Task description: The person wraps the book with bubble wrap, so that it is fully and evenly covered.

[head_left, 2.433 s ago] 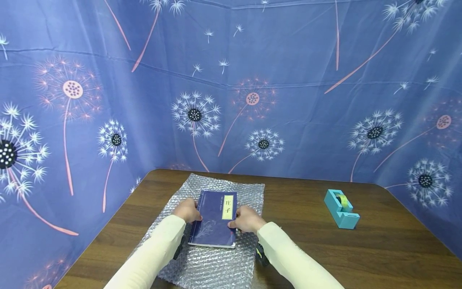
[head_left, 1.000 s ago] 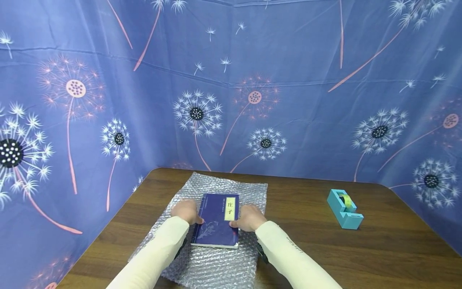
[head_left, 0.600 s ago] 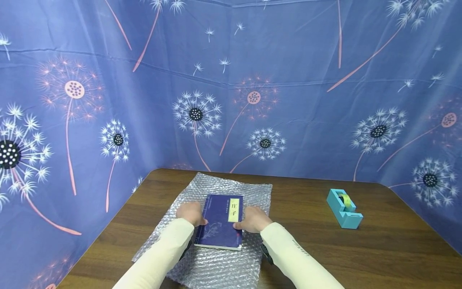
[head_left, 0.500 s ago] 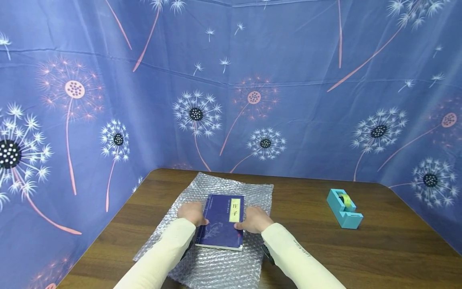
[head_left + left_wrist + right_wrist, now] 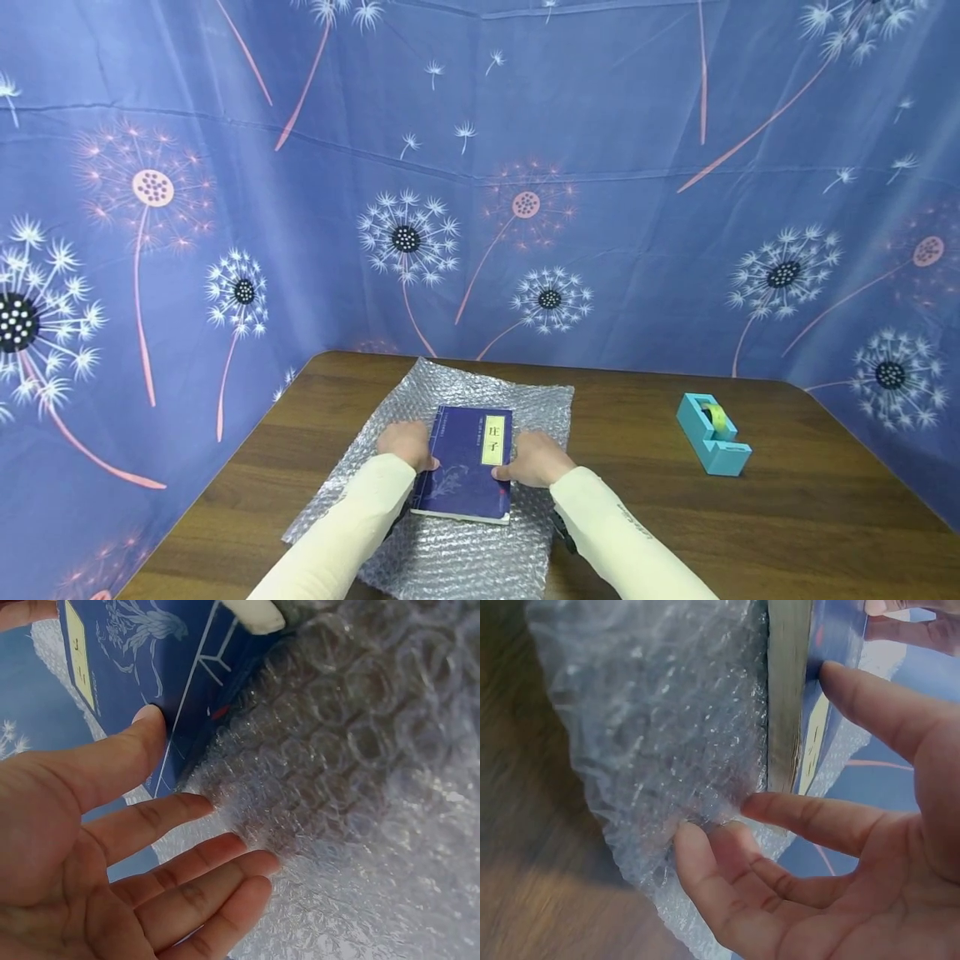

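A dark blue book [image 5: 461, 483] with a yellow title label lies on a sheet of bubble wrap [image 5: 457, 567]. My left hand [image 5: 407, 444] holds its left, stitched edge. In the left wrist view the thumb presses the cover, while the fairly straight fingers [image 5: 187, 889] rest on the bubble wrap by the spine. On the opposite side my right hand [image 5: 536, 459] grips the page edge, thumb on the cover. The right wrist view shows the index fingertip at the bottom of the page block [image 5: 786, 697] and the other fingers bent against the wrap.
A turquoise tape dispenser [image 5: 708, 442] with a yellow-green roll stands to the right on the brown wooden table [image 5: 637, 483]. Blue dandelion-print cloth [image 5: 637, 208] hangs behind the table and along its sides.
Book and bubble wrap have shifted a little to the right together, with both hands staying at the book's edges. The tape dispenser has not moved on the table.
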The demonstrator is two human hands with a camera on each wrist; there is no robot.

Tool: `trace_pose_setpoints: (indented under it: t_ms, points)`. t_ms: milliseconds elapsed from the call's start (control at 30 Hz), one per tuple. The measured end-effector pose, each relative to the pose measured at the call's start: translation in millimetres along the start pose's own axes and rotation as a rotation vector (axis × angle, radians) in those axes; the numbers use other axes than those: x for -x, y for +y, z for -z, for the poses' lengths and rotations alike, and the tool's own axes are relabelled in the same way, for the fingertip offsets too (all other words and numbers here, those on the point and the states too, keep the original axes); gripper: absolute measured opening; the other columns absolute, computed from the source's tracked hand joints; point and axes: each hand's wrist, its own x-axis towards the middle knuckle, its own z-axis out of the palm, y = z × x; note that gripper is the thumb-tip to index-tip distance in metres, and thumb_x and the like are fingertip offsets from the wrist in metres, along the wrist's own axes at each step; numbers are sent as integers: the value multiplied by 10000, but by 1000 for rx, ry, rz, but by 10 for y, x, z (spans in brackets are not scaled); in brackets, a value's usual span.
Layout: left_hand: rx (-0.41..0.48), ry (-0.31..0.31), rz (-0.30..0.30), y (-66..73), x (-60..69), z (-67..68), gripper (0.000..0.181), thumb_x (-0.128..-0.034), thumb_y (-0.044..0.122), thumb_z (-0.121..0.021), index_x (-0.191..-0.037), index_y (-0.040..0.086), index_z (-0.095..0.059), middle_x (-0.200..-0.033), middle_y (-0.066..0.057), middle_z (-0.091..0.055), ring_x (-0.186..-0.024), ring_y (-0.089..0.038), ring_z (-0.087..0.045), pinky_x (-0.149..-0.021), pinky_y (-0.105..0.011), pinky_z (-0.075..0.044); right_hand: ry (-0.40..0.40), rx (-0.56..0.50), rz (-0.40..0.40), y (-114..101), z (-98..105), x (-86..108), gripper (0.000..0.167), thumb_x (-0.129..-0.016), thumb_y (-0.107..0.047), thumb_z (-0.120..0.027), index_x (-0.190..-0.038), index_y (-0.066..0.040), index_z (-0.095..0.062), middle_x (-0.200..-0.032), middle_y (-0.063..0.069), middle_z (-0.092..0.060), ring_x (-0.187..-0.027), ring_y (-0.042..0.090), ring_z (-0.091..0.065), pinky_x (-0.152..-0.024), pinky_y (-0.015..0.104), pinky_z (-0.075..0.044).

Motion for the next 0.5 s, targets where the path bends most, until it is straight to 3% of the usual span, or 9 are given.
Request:
trace_pose_setpoints:
  t_ms: [500]
  points:
    - [5,3,-44,166,19,-12,499,-741,359,-915,-1040,4,-732,-1056,-180,-732,-1006,-361,-688,-842,-451,-575,-6,-53,-11,167,85,94,339,-840,-287,-845,-865,-22,-633,-725,56,-529,-632,184,-442,-561,328,-401]
